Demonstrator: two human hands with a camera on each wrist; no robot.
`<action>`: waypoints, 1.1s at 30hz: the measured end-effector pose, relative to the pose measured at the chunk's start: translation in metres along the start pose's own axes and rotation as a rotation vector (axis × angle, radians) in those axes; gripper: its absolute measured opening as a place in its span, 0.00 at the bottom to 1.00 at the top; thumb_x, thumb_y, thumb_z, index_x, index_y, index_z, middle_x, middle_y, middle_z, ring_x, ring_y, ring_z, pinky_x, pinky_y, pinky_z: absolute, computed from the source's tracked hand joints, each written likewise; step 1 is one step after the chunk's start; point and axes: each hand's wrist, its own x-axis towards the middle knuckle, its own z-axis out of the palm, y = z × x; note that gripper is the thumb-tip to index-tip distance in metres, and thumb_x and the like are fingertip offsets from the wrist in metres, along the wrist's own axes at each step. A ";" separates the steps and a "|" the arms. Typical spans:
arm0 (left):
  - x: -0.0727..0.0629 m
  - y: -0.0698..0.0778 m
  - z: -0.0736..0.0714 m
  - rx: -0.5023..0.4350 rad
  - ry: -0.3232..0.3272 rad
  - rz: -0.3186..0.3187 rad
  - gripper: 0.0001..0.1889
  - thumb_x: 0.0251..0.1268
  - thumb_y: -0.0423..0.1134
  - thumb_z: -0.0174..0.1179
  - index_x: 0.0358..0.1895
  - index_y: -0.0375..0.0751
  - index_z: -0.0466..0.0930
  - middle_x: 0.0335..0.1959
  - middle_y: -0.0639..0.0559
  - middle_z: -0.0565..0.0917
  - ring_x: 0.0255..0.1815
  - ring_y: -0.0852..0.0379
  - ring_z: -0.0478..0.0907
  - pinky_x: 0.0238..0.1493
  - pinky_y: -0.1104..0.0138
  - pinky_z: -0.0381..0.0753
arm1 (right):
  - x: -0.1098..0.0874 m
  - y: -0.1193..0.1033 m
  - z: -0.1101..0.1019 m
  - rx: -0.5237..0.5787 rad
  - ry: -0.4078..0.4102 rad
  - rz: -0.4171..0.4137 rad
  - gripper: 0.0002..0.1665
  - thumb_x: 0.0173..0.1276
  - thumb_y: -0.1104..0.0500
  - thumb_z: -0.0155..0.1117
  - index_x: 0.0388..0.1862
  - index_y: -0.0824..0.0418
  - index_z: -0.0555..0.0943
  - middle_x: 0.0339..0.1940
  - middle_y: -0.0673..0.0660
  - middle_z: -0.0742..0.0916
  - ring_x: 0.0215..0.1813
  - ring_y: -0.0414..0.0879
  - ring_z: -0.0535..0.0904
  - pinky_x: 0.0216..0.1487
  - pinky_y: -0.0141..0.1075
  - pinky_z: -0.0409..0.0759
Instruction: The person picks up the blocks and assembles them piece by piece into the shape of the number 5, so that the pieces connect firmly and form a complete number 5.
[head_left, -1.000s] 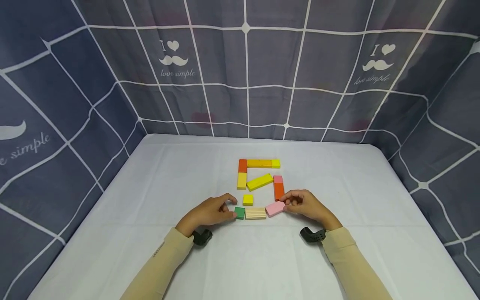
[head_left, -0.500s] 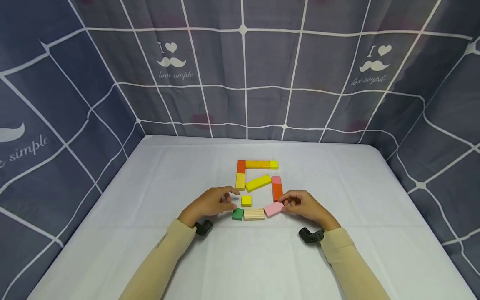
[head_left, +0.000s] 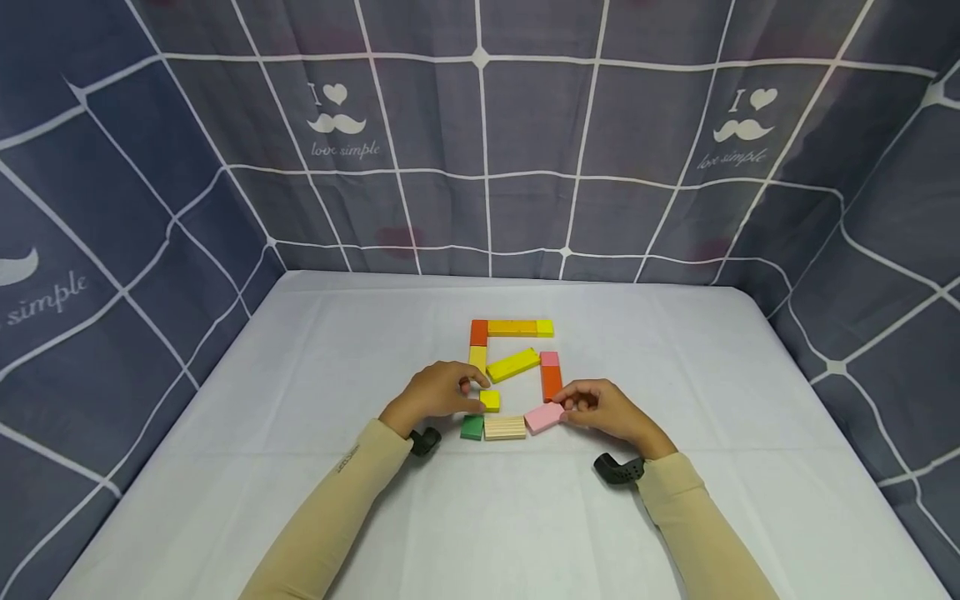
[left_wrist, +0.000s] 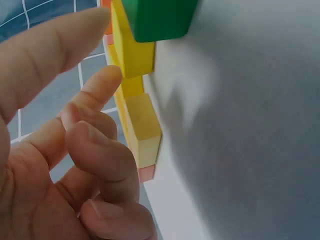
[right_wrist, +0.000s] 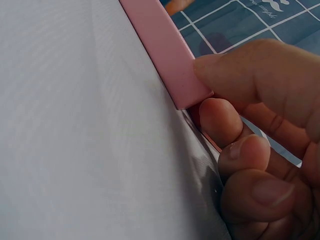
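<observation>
In the head view my left hand (head_left: 437,390) is at the small yellow cube (head_left: 491,401), thumb and forefinger spread on either side of it. The left wrist view shows this thumb and forefinger apart, with the other fingers loosely bent. My right hand (head_left: 609,410) pinches the right end of a pink block (head_left: 544,417) lying slanted on the table. Its thumb (right_wrist: 220,75) lies against the block's end, the forefinger curled close beside it. Left of the pink block lie a ridged wooden block (head_left: 505,428) and a green block (head_left: 472,427) in a row.
Farther back, red (head_left: 478,332), orange (head_left: 512,328) and yellow blocks form an angular outline. A long yellow block (head_left: 513,365) lies slanted inside it, with a red-orange block (head_left: 551,383) to its right. A white cloth (head_left: 675,358) covers the table; grey checked curtains (head_left: 540,125) surround it.
My left hand has moved from beside the green block up and right to the small yellow cube. The right hand stays at the pink block, and the blocks keep their arrangement.
</observation>
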 end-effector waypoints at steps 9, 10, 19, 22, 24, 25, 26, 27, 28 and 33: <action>0.001 -0.012 0.000 -0.023 -0.024 -0.036 0.17 0.64 0.43 0.79 0.55 0.48 0.90 0.33 0.56 0.80 0.34 0.57 0.73 0.37 0.66 0.69 | 0.002 -0.003 0.002 0.016 -0.009 -0.005 0.14 0.68 0.71 0.74 0.52 0.72 0.87 0.35 0.55 0.82 0.34 0.40 0.72 0.36 0.27 0.69; 0.001 -0.014 0.000 -0.025 -0.023 -0.034 0.17 0.64 0.43 0.79 0.55 0.48 0.90 0.33 0.55 0.80 0.34 0.57 0.73 0.37 0.66 0.69 | 0.002 -0.004 0.002 0.020 -0.010 -0.003 0.14 0.68 0.71 0.74 0.52 0.72 0.87 0.35 0.55 0.82 0.34 0.40 0.72 0.36 0.27 0.69; -0.006 -0.030 -0.005 -0.072 0.000 -0.044 0.16 0.64 0.41 0.80 0.52 0.47 0.89 0.34 0.54 0.81 0.37 0.56 0.74 0.41 0.64 0.71 | 0.002 -0.001 0.001 0.016 -0.006 0.004 0.14 0.69 0.71 0.74 0.52 0.72 0.87 0.36 0.55 0.82 0.34 0.40 0.72 0.36 0.27 0.70; -0.010 -0.036 -0.005 -0.102 0.006 -0.046 0.16 0.65 0.40 0.79 0.53 0.46 0.89 0.35 0.54 0.82 0.38 0.56 0.75 0.43 0.63 0.73 | 0.003 0.001 0.001 0.020 -0.008 0.002 0.14 0.68 0.71 0.74 0.52 0.72 0.87 0.36 0.55 0.82 0.34 0.40 0.72 0.36 0.28 0.70; -0.013 -0.039 -0.006 -0.124 0.013 -0.047 0.16 0.65 0.39 0.78 0.54 0.44 0.89 0.36 0.53 0.82 0.39 0.55 0.76 0.44 0.63 0.74 | 0.003 0.001 0.001 0.019 -0.008 0.005 0.14 0.68 0.71 0.74 0.52 0.71 0.87 0.35 0.55 0.82 0.34 0.41 0.72 0.36 0.28 0.70; -0.014 -0.041 -0.007 -0.137 0.017 -0.050 0.16 0.65 0.38 0.78 0.55 0.43 0.89 0.36 0.53 0.82 0.39 0.55 0.76 0.44 0.64 0.75 | 0.002 0.001 0.001 0.019 -0.008 0.008 0.14 0.68 0.71 0.75 0.53 0.71 0.87 0.35 0.55 0.82 0.35 0.41 0.73 0.37 0.28 0.70; -0.016 -0.042 -0.007 -0.149 0.021 -0.055 0.16 0.65 0.37 0.78 0.55 0.42 0.89 0.36 0.53 0.82 0.39 0.55 0.76 0.44 0.64 0.75 | 0.002 0.001 0.001 0.017 -0.007 0.009 0.14 0.68 0.71 0.75 0.53 0.71 0.87 0.35 0.55 0.82 0.35 0.41 0.73 0.37 0.28 0.71; -0.017 -0.044 -0.008 -0.163 0.024 -0.058 0.16 0.66 0.37 0.77 0.55 0.41 0.89 0.37 0.52 0.82 0.39 0.55 0.76 0.43 0.64 0.76 | 0.002 0.001 0.001 0.016 -0.006 0.010 0.14 0.68 0.71 0.75 0.53 0.71 0.87 0.36 0.56 0.82 0.35 0.41 0.73 0.37 0.28 0.71; -0.019 -0.046 -0.009 -0.177 0.027 -0.063 0.17 0.66 0.36 0.77 0.56 0.41 0.88 0.37 0.52 0.82 0.39 0.55 0.76 0.42 0.65 0.77 | 0.002 0.001 0.001 0.015 -0.005 0.012 0.15 0.68 0.71 0.75 0.53 0.71 0.87 0.36 0.56 0.82 0.35 0.41 0.73 0.37 0.28 0.71; -0.024 -0.055 -0.009 -0.237 0.023 -0.060 0.17 0.67 0.35 0.76 0.56 0.38 0.87 0.36 0.52 0.82 0.36 0.56 0.76 0.38 0.66 0.78 | 0.000 -0.001 0.002 0.015 -0.002 0.022 0.15 0.69 0.70 0.74 0.53 0.71 0.87 0.36 0.56 0.83 0.35 0.41 0.73 0.37 0.28 0.70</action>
